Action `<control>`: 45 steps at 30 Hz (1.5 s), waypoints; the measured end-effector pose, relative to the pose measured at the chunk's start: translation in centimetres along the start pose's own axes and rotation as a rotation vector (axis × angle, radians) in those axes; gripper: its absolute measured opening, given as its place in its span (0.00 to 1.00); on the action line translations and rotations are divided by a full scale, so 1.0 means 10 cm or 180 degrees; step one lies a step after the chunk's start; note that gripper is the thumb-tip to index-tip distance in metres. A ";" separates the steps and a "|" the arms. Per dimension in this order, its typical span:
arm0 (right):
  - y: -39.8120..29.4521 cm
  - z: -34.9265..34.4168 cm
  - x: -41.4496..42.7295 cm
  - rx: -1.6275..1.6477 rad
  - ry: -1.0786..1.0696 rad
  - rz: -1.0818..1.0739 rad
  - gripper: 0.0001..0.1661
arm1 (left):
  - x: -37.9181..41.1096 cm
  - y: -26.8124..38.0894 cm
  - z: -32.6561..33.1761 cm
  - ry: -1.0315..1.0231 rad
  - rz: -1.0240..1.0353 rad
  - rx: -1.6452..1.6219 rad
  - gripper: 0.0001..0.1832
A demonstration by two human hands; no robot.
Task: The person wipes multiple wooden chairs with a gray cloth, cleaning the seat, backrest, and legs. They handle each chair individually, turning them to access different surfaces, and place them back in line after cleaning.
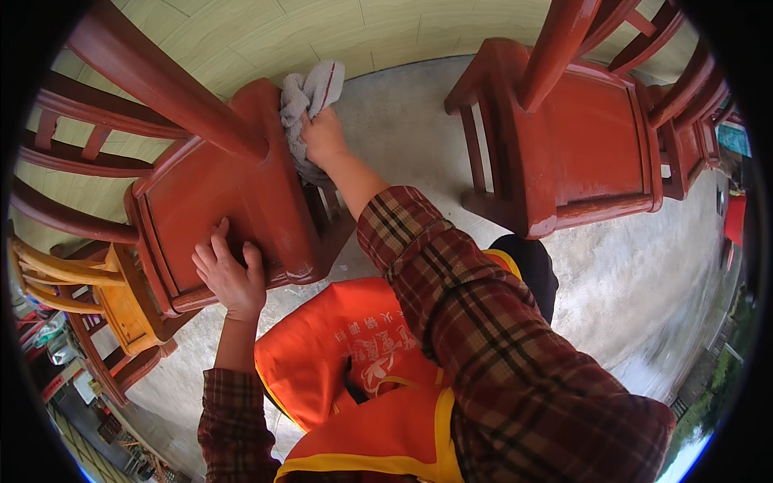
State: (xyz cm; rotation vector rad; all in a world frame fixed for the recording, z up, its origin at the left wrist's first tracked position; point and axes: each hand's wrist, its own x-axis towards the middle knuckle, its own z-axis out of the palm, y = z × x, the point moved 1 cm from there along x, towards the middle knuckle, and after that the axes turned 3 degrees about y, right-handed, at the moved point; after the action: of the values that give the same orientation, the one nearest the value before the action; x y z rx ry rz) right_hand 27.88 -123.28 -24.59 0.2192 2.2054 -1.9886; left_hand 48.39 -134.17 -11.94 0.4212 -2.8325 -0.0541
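Observation:
My right hand (324, 137) grips a crumpled grey towel (296, 115) with a dark red stripe. It presses the towel against the side edge of a red-brown wooden chair (199, 193), close to the foot of the chair's upright post. Lower on the same chair, my left hand (232, 268) rests on the seat near its front edge, fingers spread and holding nothing. The fingers of my right hand are partly hidden in the towel's folds.
A second red-brown wooden chair (598, 139) stands to the right, with another behind it. A smaller yellow wooden chair (124, 296) is at the left. A tiled wall (392, 30) rises at the back above the concrete floor (398, 121). An orange apron (326, 338) covers my lap.

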 end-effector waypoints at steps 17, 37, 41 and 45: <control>-0.70 0.00 0.44 0.0250 0.0192 -0.0485 0.31 | 0.05 0.12 -0.03 0.0045 -0.0062 -0.0102 0.26; -0.06 -0.34 -0.36 0.0865 -0.0800 0.0277 0.28 | 0.04 0.06 -0.01 0.0157 -0.0068 -0.0116 0.26; 0.34 -0.53 -0.88 -0.0150 -0.1074 0.0137 0.24 | 0.02 0.08 -0.03 0.0231 -0.0066 -0.0097 0.26; -0.38 -1.04 -1.80 0.1095 -0.1485 0.1807 0.23 | -0.01 0.05 -0.03 0.0264 -0.0143 -0.0059 0.26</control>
State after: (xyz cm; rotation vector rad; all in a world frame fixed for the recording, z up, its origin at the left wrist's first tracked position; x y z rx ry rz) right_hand 44.36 -113.27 -15.94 0.3363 1.3270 -1.8324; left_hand 48.42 -133.62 -11.63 0.4717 -2.7390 -0.0702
